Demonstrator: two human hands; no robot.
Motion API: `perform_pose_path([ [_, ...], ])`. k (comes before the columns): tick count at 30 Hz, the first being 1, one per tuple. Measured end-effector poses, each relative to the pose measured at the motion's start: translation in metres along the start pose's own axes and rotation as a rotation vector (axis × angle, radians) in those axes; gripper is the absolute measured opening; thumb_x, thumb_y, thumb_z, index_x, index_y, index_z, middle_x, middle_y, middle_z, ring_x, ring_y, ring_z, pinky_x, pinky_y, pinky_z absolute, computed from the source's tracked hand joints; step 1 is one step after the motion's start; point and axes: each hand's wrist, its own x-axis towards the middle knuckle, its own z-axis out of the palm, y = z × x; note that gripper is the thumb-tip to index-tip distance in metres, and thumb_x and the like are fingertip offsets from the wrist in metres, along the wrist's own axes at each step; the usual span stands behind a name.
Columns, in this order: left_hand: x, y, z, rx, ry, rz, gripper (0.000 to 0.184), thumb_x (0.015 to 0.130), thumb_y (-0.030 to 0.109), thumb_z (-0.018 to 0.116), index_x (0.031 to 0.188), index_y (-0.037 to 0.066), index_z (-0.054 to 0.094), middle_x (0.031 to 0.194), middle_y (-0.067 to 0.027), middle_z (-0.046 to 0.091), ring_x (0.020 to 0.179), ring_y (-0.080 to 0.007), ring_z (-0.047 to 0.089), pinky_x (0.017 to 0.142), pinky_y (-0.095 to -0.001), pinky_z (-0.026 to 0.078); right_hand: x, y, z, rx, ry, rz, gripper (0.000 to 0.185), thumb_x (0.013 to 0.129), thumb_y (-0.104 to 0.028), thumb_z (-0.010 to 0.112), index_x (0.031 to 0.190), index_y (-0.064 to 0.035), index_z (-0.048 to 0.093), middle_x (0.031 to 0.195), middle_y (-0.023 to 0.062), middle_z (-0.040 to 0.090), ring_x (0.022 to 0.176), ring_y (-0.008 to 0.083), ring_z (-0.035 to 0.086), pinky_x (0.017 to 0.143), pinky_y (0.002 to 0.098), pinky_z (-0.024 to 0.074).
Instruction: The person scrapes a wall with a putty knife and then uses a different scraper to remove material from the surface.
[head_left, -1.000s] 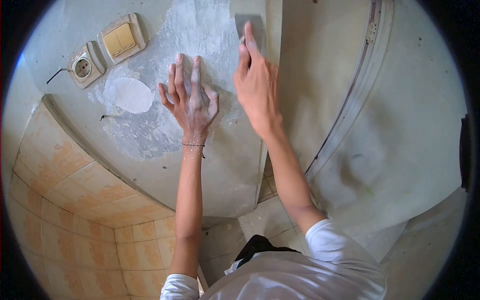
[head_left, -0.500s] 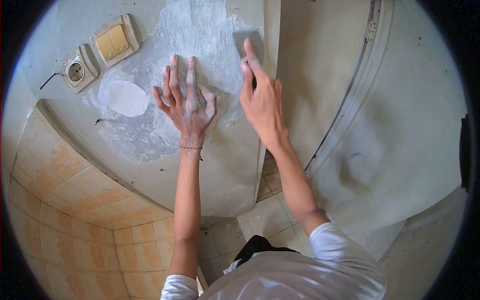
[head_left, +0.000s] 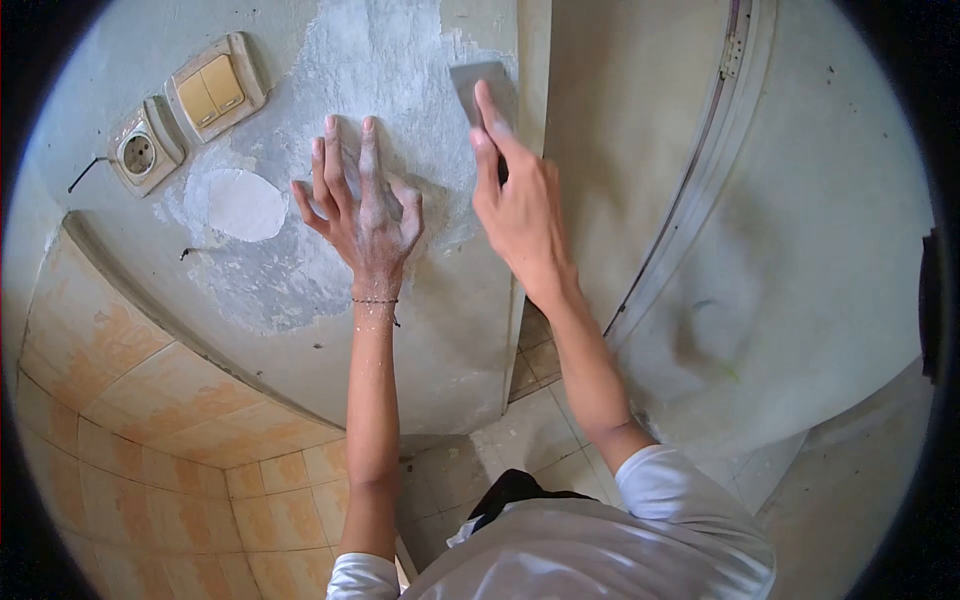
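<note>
My right hand [head_left: 522,205] is closed around the handle of a scraper [head_left: 480,84], its index finger stretched along the wide grey blade. The blade lies at the wall near its right corner edge; whether its tip touches cannot be told. My left hand [head_left: 368,205], dusted with white powder, rests on the wall [head_left: 440,330] with fingers spread. Around both hands the wall's paint is stripped in a large rough patch [head_left: 385,60] of grey and white. A smooth white oval patch [head_left: 247,205] sits left of my left hand.
A light switch [head_left: 212,92] and a power socket [head_left: 138,155] are mounted at the upper left. A thin dark piece [head_left: 186,254] sticks out of the wall below them. Orange-patterned tiles [head_left: 110,350] cover the lower left. Past the wall's corner stands a door frame [head_left: 690,190].
The scraper and my right hand have shifted slightly left along the wall. The whole view has also moved a little, while my left hand keeps its place on the wall.
</note>
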Motion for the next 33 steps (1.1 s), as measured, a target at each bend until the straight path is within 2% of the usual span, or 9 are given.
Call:
perform_pose_path([
  [7, 0.0, 0.001, -0.001, -0.004, -0.009, -0.012, 0.079, 0.074, 0.026, 0.062, 0.153, 0.027, 0.052, 0.164, -0.0054, 0.039, 0.152, -0.0221, 0.031, 0.128, -0.047, 0.003, 0.005, 0.01, 0.005, 0.068, 0.058, -0.062, 0.048, 0.108, -0.023, 0.049, 0.155, -0.0107, 0.047, 0.056, 0.0247, 0.049, 0.046, 0.0369, 0.05, 0.053, 0.0476, 0.0421],
  [9, 0.0, 0.001, -0.003, 0.003, 0.003, 0.008, 0.079, 0.074, 0.027, 0.062, 0.153, 0.026, 0.052, 0.164, -0.0056, 0.039, 0.152, -0.0222, 0.031, 0.128, -0.0472, 0.003, -0.007, 0.004, -0.002, 0.069, -0.028, 0.043, 0.049, 0.108, -0.025, 0.048, 0.155, -0.0122, 0.046, 0.056, 0.0253, 0.049, 0.047, 0.038, 0.051, 0.054, 0.0492, 0.0429],
  [12, 0.001, 0.002, -0.004, 0.017, -0.013, 0.001, 0.08, 0.074, 0.026, 0.062, 0.153, 0.026, 0.052, 0.164, -0.0059, 0.038, 0.152, -0.0225, 0.031, 0.128, -0.0473, 0.003, 0.021, -0.001, 0.007, 0.012, 0.026, 0.044, 0.049, 0.109, -0.026, 0.047, 0.155, -0.0128, 0.046, 0.057, 0.0261, 0.05, 0.049, 0.0398, 0.053, 0.055, 0.0495, 0.0436],
  [19, -0.001, -0.002, -0.001, 0.022, -0.007, -0.01, 0.079, 0.074, 0.026, 0.061, 0.153, 0.025, 0.052, 0.164, -0.0064, 0.039, 0.152, -0.0231, 0.031, 0.128, -0.047, 0.003, 0.002, 0.002, 0.004, 0.021, -0.031, -0.008, 0.049, 0.108, -0.024, 0.048, 0.155, -0.0108, 0.044, 0.057, 0.026, 0.05, 0.049, 0.0406, 0.052, 0.055, 0.0493, 0.0431],
  [22, 0.0, 0.001, -0.003, 0.015, -0.024, 0.005, 0.079, 0.075, 0.026, 0.061, 0.153, 0.025, 0.052, 0.164, -0.0065, 0.039, 0.153, -0.023, 0.03, 0.128, -0.0467, 0.002, 0.011, -0.001, 0.0, 0.086, 0.028, 0.01, 0.049, 0.108, -0.023, 0.048, 0.156, -0.0099, 0.044, 0.055, 0.0258, 0.049, 0.048, 0.0416, 0.051, 0.054, 0.0495, 0.0426],
  [24, 0.0, -0.001, -0.001, 0.007, -0.001, 0.0, 0.078, 0.075, 0.026, 0.062, 0.153, 0.025, 0.052, 0.164, -0.0065, 0.038, 0.153, -0.0227, 0.029, 0.128, -0.0466, 0.001, 0.006, 0.004, -0.002, 0.053, 0.018, 0.022, 0.045, 0.108, -0.022, 0.051, 0.152, -0.0141, 0.05, 0.084, 0.0307, 0.053, 0.063, 0.0303, 0.029, 0.062, 0.0365, 0.0471],
  [25, 0.0, -0.002, -0.001, 0.009, -0.001, -0.004, 0.078, 0.075, 0.026, 0.062, 0.153, 0.025, 0.052, 0.164, -0.0065, 0.038, 0.153, -0.0227, 0.029, 0.128, -0.0466, 0.001, 0.006, 0.005, 0.0, 0.053, 0.014, 0.021, 0.045, 0.108, -0.022, 0.051, 0.152, -0.0141, 0.05, 0.084, 0.0307, 0.053, 0.063, 0.0303, 0.029, 0.062, 0.0365, 0.0471],
  [27, 0.0, -0.002, -0.001, 0.02, -0.009, -0.001, 0.077, 0.076, 0.027, 0.061, 0.152, 0.024, 0.052, 0.164, -0.0067, 0.037, 0.153, -0.0227, 0.03, 0.128, -0.0464, 0.0, 0.011, 0.007, 0.003, 0.014, -0.024, -0.018, 0.05, 0.108, -0.023, 0.047, 0.156, -0.0091, 0.042, 0.053, 0.0237, 0.048, 0.046, 0.0403, 0.049, 0.054, 0.0497, 0.0422],
  [33, 0.001, -0.001, -0.003, 0.027, -0.019, 0.004, 0.078, 0.075, 0.027, 0.061, 0.153, 0.024, 0.052, 0.164, -0.007, 0.037, 0.154, -0.0225, 0.029, 0.128, -0.046, -0.001, 0.001, 0.004, 0.001, 0.064, 0.005, -0.038, 0.05, 0.108, -0.024, 0.046, 0.156, -0.0101, 0.043, 0.054, 0.0234, 0.051, 0.048, 0.0412, 0.053, 0.054, 0.0494, 0.0438],
])
